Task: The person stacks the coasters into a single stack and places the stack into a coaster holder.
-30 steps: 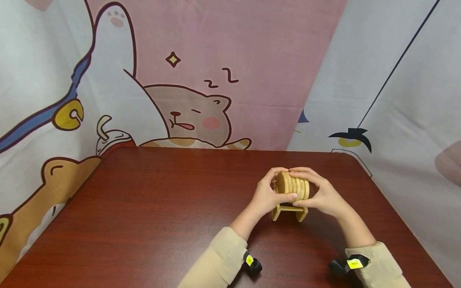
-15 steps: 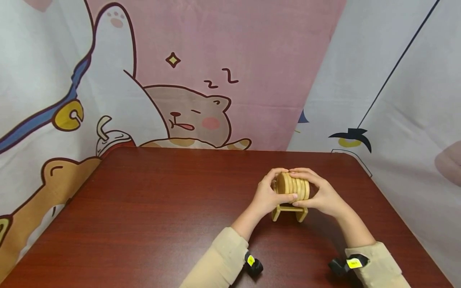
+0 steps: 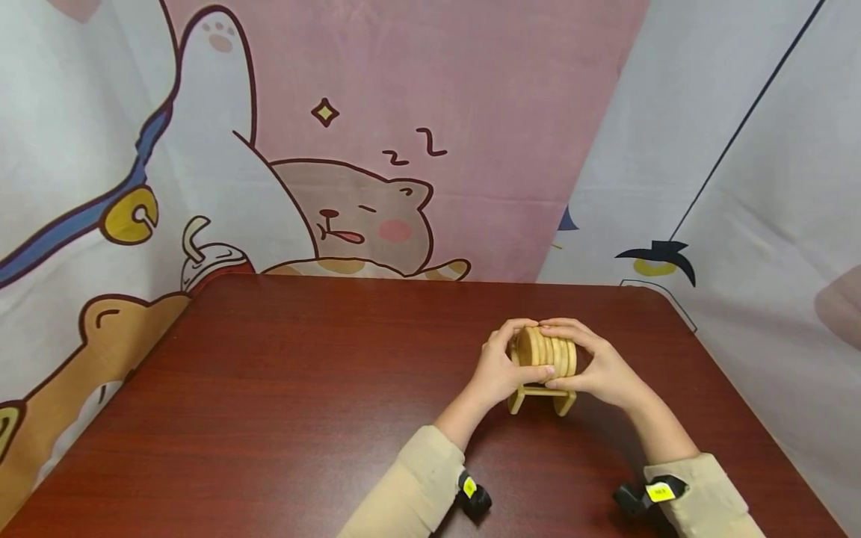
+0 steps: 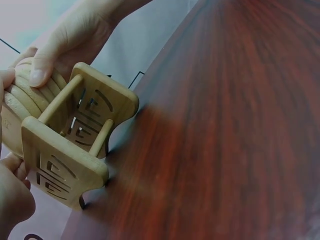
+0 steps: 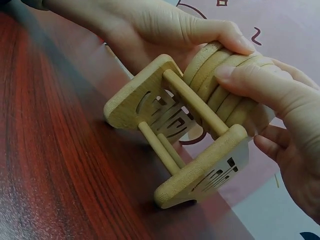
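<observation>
Several round wooden coasters stand on edge in a row, pressed together between both hands. My left hand grips the left end of the row, thumb in front and fingers over the top. At the other end my right hand grips in the same way, and the thumbs nearly meet. Directly beneath is a wooden coaster rack with cut-out side panels joined by rods. It stands on the table. The coasters' lower edges are at its top rods; how deep they sit inside is partly hidden.
The dark red-brown wooden table spreads out to the left and front of the rack. Its right edge lies beyond the right forearm. A printed cloth with cartoon animals hangs behind the table.
Both hands and the coasters have come down very slightly toward the rack over the last half second. The grip looks the same, and the rack stays in place.
</observation>
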Demonstrator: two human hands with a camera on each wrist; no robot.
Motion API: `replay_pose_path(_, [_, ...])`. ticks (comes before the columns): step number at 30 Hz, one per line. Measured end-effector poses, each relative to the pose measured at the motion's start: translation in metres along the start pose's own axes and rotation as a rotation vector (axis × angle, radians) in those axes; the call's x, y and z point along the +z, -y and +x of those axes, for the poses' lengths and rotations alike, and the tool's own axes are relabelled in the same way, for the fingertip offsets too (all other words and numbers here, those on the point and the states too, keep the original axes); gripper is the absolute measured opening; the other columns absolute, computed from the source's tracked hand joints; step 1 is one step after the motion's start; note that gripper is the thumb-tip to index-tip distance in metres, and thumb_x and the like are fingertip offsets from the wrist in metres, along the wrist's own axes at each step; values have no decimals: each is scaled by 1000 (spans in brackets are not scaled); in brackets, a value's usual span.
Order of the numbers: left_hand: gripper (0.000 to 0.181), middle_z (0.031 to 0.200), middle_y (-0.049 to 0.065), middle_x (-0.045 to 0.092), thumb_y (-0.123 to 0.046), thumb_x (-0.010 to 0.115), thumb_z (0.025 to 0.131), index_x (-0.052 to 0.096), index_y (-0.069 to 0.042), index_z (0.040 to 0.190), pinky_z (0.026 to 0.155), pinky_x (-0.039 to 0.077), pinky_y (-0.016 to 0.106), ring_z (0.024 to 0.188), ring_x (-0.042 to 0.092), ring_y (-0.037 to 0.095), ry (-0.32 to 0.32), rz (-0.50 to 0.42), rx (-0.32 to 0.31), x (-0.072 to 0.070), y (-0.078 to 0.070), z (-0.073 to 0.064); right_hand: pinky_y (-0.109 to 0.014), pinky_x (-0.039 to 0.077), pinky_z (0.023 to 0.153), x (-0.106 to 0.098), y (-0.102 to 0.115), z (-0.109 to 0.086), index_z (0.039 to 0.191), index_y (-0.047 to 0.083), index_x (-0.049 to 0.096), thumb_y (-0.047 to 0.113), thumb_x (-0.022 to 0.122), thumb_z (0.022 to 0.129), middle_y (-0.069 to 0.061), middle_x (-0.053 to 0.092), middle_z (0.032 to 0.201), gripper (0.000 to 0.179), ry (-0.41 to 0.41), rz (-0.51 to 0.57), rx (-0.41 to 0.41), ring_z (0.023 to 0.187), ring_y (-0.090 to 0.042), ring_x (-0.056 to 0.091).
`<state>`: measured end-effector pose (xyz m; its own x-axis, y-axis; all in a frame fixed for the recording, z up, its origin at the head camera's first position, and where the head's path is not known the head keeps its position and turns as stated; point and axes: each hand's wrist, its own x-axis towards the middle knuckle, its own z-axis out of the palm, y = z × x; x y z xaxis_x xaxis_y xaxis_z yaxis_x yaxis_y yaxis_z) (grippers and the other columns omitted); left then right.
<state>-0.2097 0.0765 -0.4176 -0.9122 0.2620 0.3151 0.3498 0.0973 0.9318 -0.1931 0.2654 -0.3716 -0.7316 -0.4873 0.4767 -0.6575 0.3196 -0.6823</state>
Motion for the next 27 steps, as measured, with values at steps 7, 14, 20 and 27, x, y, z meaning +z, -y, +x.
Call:
replay_pose_path(7, [65,111,-9,52,-16,88,67,57,-28,123,83,44,29,103,46,9,18,-21,35,0,4,0,-19,34,96,3,-5,-3,123,-6,57,-13,86,56,-28,48,127,73,-1,26,-41,121,-13,44])
replay_pose_path(14, [65,115,-9,51,-21,88,67,56,-31,123,86,41,32,107,44,11,22,28,30,0,6,-2,-19,35,95,5,-7,-4,123,-5,57,-13,85,57,-26,48,128,72,-5,25,-43,121,-11,44])
replay_pose_path(20, [66,117,-12,52,-25,88,67,56,-33,124,88,39,39,109,41,14,19,73,28,0,7,-4,-19,36,94,8,-7,-7,123,-4,57,-13,85,58,-26,47,129,71,-14,31,-18,121,-9,44])
replay_pose_path(27, [64,121,-13,55,-23,88,68,57,-24,124,95,31,40,111,45,8,15,128,151,-1,11,-3,-19,35,94,11,-6,-9,124,-5,57,-10,85,60,-22,48,130,70,-21,22,19,121,-8,44])
